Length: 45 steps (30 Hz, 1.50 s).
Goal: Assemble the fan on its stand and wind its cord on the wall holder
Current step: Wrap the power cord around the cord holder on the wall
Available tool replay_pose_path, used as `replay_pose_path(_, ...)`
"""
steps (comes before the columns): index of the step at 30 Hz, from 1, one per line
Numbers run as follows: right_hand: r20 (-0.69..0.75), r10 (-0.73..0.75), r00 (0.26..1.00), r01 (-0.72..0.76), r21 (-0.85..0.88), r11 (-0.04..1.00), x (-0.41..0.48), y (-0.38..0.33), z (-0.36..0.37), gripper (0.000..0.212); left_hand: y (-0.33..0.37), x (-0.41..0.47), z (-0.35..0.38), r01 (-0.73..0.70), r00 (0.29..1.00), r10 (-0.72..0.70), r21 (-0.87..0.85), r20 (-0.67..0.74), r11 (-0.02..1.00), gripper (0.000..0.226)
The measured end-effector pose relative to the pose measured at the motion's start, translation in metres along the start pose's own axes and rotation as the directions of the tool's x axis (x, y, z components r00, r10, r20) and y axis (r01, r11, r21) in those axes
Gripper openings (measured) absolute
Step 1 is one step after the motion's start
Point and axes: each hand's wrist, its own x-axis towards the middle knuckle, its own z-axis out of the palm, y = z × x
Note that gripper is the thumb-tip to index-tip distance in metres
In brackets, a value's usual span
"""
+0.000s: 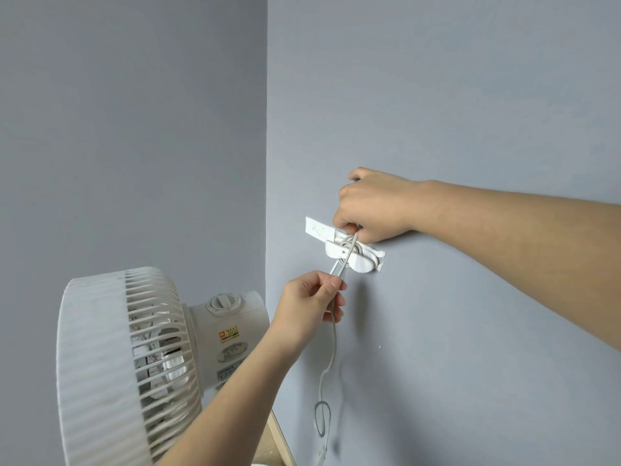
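A white fan [127, 361] with a ribbed grille and a top dial stands at the lower left, its stand hidden. A white cord holder [353, 255] is fixed to the grey wall [437, 95] at centre. The white cord [331, 351] wraps around the holder and hangs down in a loop. My left hand [309, 309] pinches the cord just below the holder. My right hand [373, 206] reaches in from the right, its fingertips gripping the cord at the holder's top.
Two grey walls meet in a corner [267, 129] just left of the holder. A light wooden edge [280, 438] shows at the bottom beside the fan.
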Motion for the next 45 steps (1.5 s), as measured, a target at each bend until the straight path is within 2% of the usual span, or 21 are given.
replay_pose_path(4,0.03,0.005,1.0,-0.005,-0.015,1.0,-0.001,-0.001,0.004,0.022,-0.002,-0.001,0.001,-0.021,1.0,0.021,0.012,0.019,1.0,0.019)
replay_pose_path(8,0.085,0.012,0.996,-0.012,0.009,1.0,-0.003,0.0,0.003,0.015,-0.006,-0.004,0.011,-0.106,0.989,0.096,0.089,0.116,0.99,0.018)
replay_pose_path(12,0.131,0.012,0.991,-0.017,0.042,0.999,-0.003,0.0,0.004,0.021,-0.011,-0.006,0.022,-0.165,0.974,0.134,0.164,0.184,0.973,0.017)
replay_pose_path(21,0.089,0.027,0.996,-0.039,0.137,0.99,-0.003,-0.001,0.007,0.013,-0.01,-0.004,0.029,-0.169,0.951,0.115,0.173,0.287,0.97,0.017)
replay_pose_path(24,0.088,0.026,0.996,-0.038,0.141,0.989,-0.002,-0.001,0.008,0.015,-0.011,-0.005,0.029,-0.189,0.949,0.115,0.238,0.292,0.953,0.02)
replay_pose_path(27,0.099,0.03,0.995,-0.041,0.108,0.993,-0.001,-0.002,0.01,0.027,-0.012,-0.001,0.035,-0.23,0.951,0.121,0.389,0.284,0.892,0.019)
replay_pose_path(31,0.097,0.038,0.995,-0.044,0.057,0.997,0.0,-0.006,0.013,0.036,-0.018,0.008,0.044,-0.264,0.963,0.125,0.726,0.241,0.635,0.019)
replay_pose_path(34,0.078,0.041,0.996,-0.045,0.054,0.998,-0.001,-0.008,0.014,0.038,-0.02,0.014,0.046,-0.189,0.982,0.095,0.848,0.163,0.495,0.016)
replay_pose_path(39,0.088,0.042,0.995,-0.047,0.057,0.997,-0.002,-0.012,0.016,0.037,-0.02,0.021,0.046,-0.053,0.999,0.022,0.88,0.048,0.472,0.015)
replay_pose_path(45,0.068,0.022,0.997,-0.024,0.018,1.0,-0.003,-0.016,0.018,0.027,-0.027,0.025,0.043,0.031,0.999,-0.021,0.885,-0.024,0.464,0.012)
